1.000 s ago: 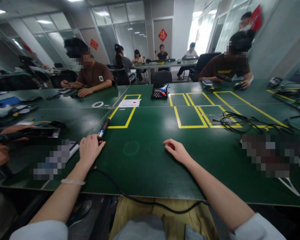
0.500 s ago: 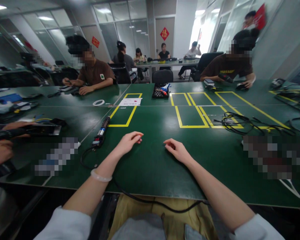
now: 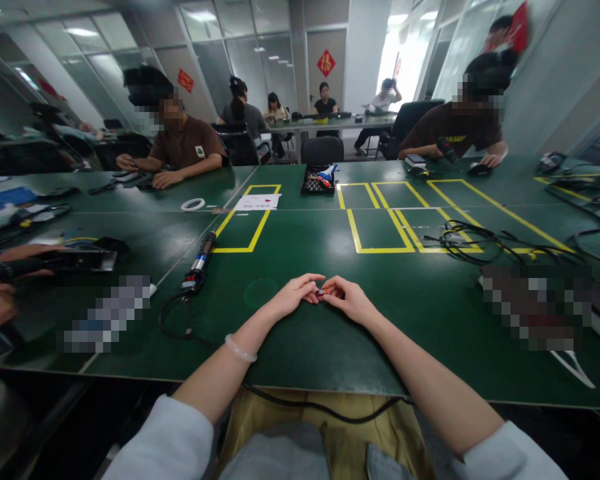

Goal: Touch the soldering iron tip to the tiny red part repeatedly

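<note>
My left hand (image 3: 295,295) and my right hand (image 3: 351,300) meet over the green table (image 3: 330,360) in front of me. Between their fingertips shows a small red-orange piece (image 3: 322,292), too small to name. The fingers of my right hand are pinched on it. My left fingers are bent together against its other side, and their tips are partly hidden. Left of my hands lies a dark, silver and blue cylindrical tool (image 3: 199,261) with a black cable.
Yellow tape outlines (image 3: 385,251) mark the table ahead. A black tray (image 3: 318,180) holds small tools, and a paper sheet (image 3: 258,202) lies left of it. Black cables (image 3: 463,239) are coiled at right. A co-worker's hands (image 3: 0,307) are at far left; other people sit across.
My hands were apart above the table; they have come together, the left moving right. The small red-orange piece now shows between the fingertips. The view has shifted slightly.
</note>
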{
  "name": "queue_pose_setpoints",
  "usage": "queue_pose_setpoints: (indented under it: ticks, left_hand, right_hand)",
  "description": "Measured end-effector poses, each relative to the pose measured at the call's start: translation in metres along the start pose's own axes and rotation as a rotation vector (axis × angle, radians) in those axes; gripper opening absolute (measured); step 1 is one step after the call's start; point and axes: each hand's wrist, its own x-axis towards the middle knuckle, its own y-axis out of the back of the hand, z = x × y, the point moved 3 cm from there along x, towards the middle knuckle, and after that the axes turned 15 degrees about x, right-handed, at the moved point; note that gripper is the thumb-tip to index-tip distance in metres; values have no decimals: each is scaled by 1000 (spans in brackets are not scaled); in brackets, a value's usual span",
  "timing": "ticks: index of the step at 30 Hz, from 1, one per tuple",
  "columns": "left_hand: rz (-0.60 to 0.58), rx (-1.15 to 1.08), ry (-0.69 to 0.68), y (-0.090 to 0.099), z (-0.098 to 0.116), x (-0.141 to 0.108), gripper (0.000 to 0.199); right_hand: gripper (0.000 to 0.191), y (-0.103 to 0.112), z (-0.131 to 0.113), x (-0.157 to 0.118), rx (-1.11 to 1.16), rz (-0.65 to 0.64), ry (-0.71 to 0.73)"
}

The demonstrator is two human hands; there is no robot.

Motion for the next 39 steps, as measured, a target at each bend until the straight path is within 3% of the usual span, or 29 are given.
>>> queue_pose_setpoints:
  ticks: [12, 17, 25, 39]
  left_hand:
    - [-11, -24, -19, -3, -4, 1, 37]
    - [13, -15, -24, -3, -4, -1, 34]
    - [67, 30, -48, -1, -2, -2, 34]
    - [46, 72, -83, -2, 1, -3, 29]
  right_hand:
    - [17, 2, -3, -1, -66, 30, 36]
    - [29, 0, 2, 0, -22, 44, -10]
    - [16, 2, 2, 1, -117, 62, 2]
    - [13, 3, -1, 1, -178, 70, 50]
